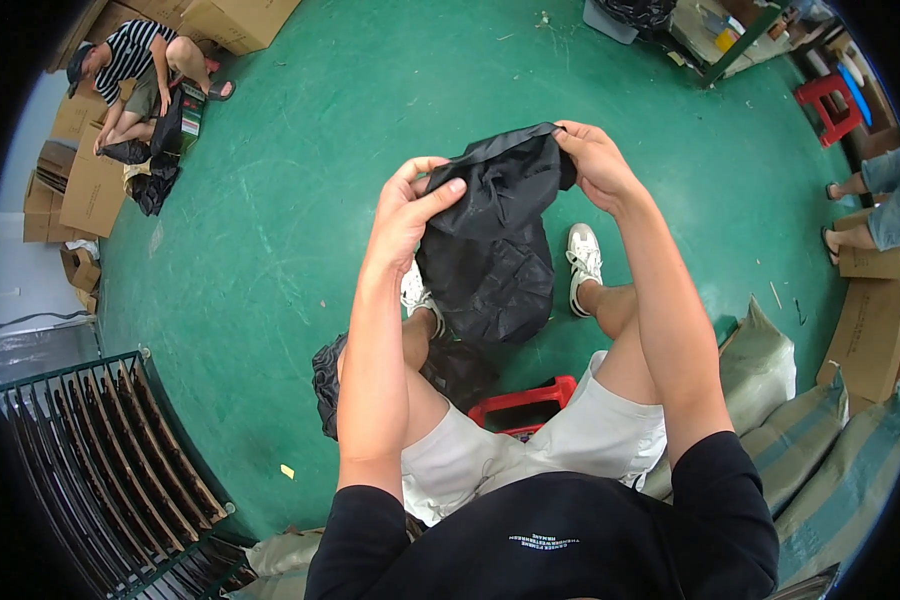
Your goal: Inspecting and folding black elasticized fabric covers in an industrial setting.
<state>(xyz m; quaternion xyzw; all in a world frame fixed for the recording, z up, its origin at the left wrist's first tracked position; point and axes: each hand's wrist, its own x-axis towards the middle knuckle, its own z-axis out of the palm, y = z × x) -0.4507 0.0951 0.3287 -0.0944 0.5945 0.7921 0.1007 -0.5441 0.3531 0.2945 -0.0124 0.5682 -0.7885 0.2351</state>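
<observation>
Black thin crinkled fabric [490,275] hangs from both bare hands, out in front of the pale shorts [595,440] and above the smooth green floor [250,270]. The left hand [407,210] pinches its upper left edge, thumb lying on the near face; the right hand [595,168] pinches the upper right corner between thumb and fingers. Its lower part (loose and wrinkled) partly hides the left white lace-up shoe [411,287]. A red plastic frame [482,412] shows between the thighs.

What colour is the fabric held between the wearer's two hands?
The fabric is black, with no pattern visible; it shows best in the head view.
</observation>
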